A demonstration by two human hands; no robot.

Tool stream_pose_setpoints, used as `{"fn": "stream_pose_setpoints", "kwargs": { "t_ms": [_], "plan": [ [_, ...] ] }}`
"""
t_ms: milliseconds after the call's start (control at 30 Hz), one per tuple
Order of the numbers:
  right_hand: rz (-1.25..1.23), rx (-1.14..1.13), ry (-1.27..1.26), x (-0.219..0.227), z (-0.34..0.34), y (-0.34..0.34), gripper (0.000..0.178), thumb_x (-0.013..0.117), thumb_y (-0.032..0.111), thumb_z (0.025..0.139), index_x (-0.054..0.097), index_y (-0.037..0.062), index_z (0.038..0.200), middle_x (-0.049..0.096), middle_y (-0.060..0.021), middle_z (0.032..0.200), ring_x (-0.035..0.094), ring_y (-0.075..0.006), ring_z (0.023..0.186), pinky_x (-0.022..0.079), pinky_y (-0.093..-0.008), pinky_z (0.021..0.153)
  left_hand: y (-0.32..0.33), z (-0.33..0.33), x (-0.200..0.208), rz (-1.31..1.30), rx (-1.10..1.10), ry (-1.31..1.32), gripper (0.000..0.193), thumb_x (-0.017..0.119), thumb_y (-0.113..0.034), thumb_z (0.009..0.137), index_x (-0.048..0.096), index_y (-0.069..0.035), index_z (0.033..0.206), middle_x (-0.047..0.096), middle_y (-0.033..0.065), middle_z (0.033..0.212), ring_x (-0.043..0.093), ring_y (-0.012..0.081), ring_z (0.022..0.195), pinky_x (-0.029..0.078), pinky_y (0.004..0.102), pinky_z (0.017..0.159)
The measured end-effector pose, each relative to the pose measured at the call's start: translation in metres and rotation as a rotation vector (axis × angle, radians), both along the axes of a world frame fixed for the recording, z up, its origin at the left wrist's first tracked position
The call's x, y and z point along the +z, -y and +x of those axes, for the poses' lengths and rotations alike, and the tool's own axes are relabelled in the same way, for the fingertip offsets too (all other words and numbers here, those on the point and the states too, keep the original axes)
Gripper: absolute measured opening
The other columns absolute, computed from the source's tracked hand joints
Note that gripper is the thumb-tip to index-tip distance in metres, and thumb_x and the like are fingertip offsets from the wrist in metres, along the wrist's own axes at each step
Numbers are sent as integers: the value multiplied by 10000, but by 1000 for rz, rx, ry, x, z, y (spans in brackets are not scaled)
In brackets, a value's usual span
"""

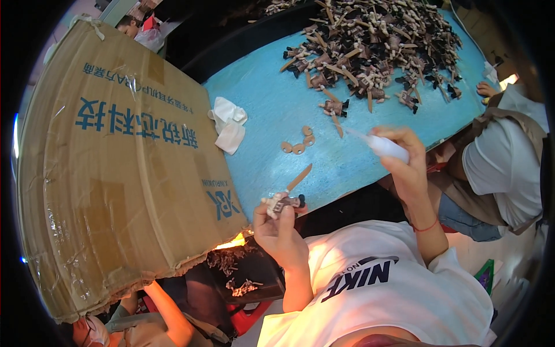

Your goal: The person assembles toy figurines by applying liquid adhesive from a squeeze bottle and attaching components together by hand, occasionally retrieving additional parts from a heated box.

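Note:
My left hand [283, 238] pinches a small figurine [280, 202] near the front edge of the blue tabletop [260, 173]. The figurine has a pale and brown body, black feet, and a long flat brown blade [299, 177] pointing up from it. In my right hand [411, 168] is a white squeeze bottle [389, 148] with a narrow tip aimed left, held above the table and apart from the figurine. Between the hands and the pile lie several small round brown pieces [298, 148]. Another figurine [333, 108] with a blade rests just beyond the bottle's tip.
A large heap of similar figurines [381, 52] covers the far right of the table. Crumpled white tissue [229, 128] sits beside a tall cardboard sheet [115, 156] on the left. One person [500, 165] is at the right; another person's arm [169, 312] shows below the cardboard.

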State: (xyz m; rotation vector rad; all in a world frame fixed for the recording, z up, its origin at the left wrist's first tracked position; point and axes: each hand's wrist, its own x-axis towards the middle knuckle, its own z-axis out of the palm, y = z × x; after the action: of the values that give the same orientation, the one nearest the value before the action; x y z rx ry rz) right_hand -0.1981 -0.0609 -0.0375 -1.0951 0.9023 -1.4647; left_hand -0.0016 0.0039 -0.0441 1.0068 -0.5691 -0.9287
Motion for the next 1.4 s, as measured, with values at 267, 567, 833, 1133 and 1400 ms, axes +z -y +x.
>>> {"fn": "stream_pose_setpoints", "kwargs": {
  "t_ms": [267,567,833,1133,1400],
  "plan": [
    [-128,-151,-509,-48,-1,43,288,694,50,724,582,-7,984,604,-85,955,558,-130,877,449,-270,766,-5,13,-7,16,18,-69,230,562,44,790,499,14,1009,585,153,962,607,203,740,525,345,650],
    [-362,-524,-1027,-37,-2,39,346,714,54,674,581,10,990,561,-116,897,539,-249,637,451,-328,602,-4,16,-14,18,48,-67,259,590,42,776,499,8,1016,585,148,964,611,203,740,521,321,630],
    [-599,-28,-1076,-23,62,41,219,570,2,749,608,53,958,533,-102,731,568,-279,654,456,-369,558,-7,16,-11,7,73,-13,253,576,72,767,482,-3,988,582,152,961,615,201,756,515,285,601],
    [-511,-19,-1112,-54,59,47,135,609,66,781,566,11,896,568,-112,735,580,-235,624,460,-330,535,-9,16,-14,23,53,34,248,587,77,768,476,-14,970,567,166,985,611,192,767,522,253,588],
    [280,320,-52,12,38,-1,186,590,7,815,585,-61,988,628,-94,813,612,-115,680,477,-205,477,3,-4,-26,-177,220,689,300,648,122,701,519,0,943,553,126,934,592,196,828,509,281,724]
  ]
}}
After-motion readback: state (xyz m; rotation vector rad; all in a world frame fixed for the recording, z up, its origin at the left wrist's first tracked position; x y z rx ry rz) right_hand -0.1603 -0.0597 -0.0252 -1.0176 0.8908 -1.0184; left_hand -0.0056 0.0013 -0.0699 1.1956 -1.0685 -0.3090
